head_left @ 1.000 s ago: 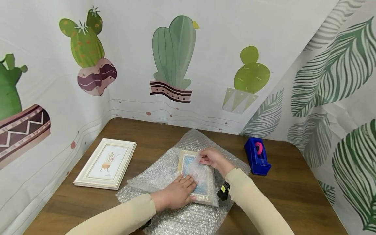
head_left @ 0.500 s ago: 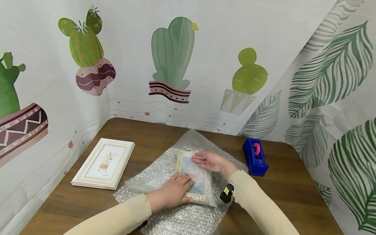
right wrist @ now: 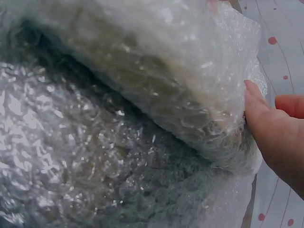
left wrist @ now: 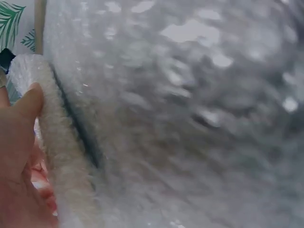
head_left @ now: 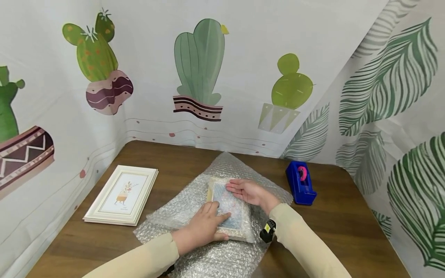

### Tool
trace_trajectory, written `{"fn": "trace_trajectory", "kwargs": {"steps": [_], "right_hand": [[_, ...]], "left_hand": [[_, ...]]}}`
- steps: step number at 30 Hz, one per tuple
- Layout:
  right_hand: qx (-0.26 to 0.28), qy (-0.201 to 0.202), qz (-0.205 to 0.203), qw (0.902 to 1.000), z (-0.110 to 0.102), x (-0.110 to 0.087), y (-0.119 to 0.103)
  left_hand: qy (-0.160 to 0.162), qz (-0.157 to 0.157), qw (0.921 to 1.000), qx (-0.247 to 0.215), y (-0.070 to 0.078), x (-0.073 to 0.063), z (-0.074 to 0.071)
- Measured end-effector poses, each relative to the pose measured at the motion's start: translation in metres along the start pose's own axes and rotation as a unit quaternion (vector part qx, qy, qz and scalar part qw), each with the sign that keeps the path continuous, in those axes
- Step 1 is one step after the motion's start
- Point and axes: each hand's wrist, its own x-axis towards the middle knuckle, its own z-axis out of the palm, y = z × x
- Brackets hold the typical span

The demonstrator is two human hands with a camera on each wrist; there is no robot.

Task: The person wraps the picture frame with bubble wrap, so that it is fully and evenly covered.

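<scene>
A picture frame with a blue picture lies in the middle, a layer of bubble wrap folded over its face. Beneath it the bubble wrap sheet spreads across the table. My left hand rests on the frame's lower left part with fingers spread, its thumb along the near edge. Straight fingers of my right hand lie on the covered upper right part. In the left wrist view, the left thumb touches the wrapped edge. The right wrist view has the right hand against the wrapped corner.
A white picture frame, apparently stacked on another, lies on the left of the brown wooden table. A blue tape dispenser with a pink roll stands at the right. Printed cloth hangs behind and beside the table.
My right hand has moved slightly left, laying the wrap flap down over the frame's face. My left hand's fingers have shifted and spread, the index finger now apart from the others.
</scene>
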Motion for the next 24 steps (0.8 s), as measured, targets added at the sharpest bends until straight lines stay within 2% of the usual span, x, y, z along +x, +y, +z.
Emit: {"fn": "trace_trajectory", "kwargs": {"steps": [2,6,9,14,17,19,21,22,24], "right_hand": [[0.002,0.008,-0.003,1.0000,0.001,-0.001,-0.001],[-0.001,0.029,-0.008,0.9995,0.006,-0.002,-0.001],[-0.009,0.048,-0.012,0.9987,0.012,-0.004,-0.002],[-0.024,0.090,-0.032,0.9952,0.019,-0.010,0.000],[-0.053,0.138,-0.059,0.9872,0.018,-0.016,0.003],[-0.119,0.181,-0.088,0.9722,0.016,-0.022,0.006],[-0.213,0.217,-0.116,0.9456,0.013,-0.029,0.010],[-0.269,0.228,-0.131,0.9264,0.012,-0.033,0.011],[-0.380,0.236,-0.158,0.8802,0.009,-0.041,0.016]], "left_hand": [[-0.001,0.006,1.0000,0.004,-0.001,0.000,0.000],[-0.042,0.021,0.9983,-0.035,-0.006,0.003,-0.002],[-0.070,0.030,0.9962,-0.042,-0.012,0.006,-0.001],[-0.057,0.048,0.9967,-0.031,-0.016,0.008,0.001],[-0.047,0.056,0.9971,-0.019,-0.016,0.009,0.000],[-0.046,0.061,0.9970,-0.009,-0.016,0.009,0.000],[-0.047,0.065,0.9968,0.000,-0.016,0.009,0.001],[-0.048,0.066,0.9966,0.004,-0.016,0.008,0.001],[-0.047,0.071,0.9964,0.002,-0.017,0.007,0.002]]}}
